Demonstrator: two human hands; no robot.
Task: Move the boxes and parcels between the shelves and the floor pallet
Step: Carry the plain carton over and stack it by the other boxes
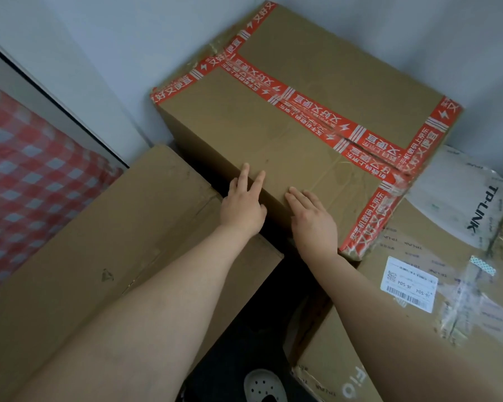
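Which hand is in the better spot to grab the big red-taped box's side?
Probably the left hand: it sits on the edge of the red-taped box, above the dark gap beside it, so it could slip down the side. The right hand lies flat on top.

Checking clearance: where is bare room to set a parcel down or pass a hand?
Bare: the dark floor gap between the long box and the labelled box, and the long box's top. Crowded right: white parcel beside the taped box.

Two bare forearms end in a bare left hand (pixel 241 210) and right hand (pixel 312 224); at the near edge sits one pale clog (pixel 263 385) (round holes across its toe).
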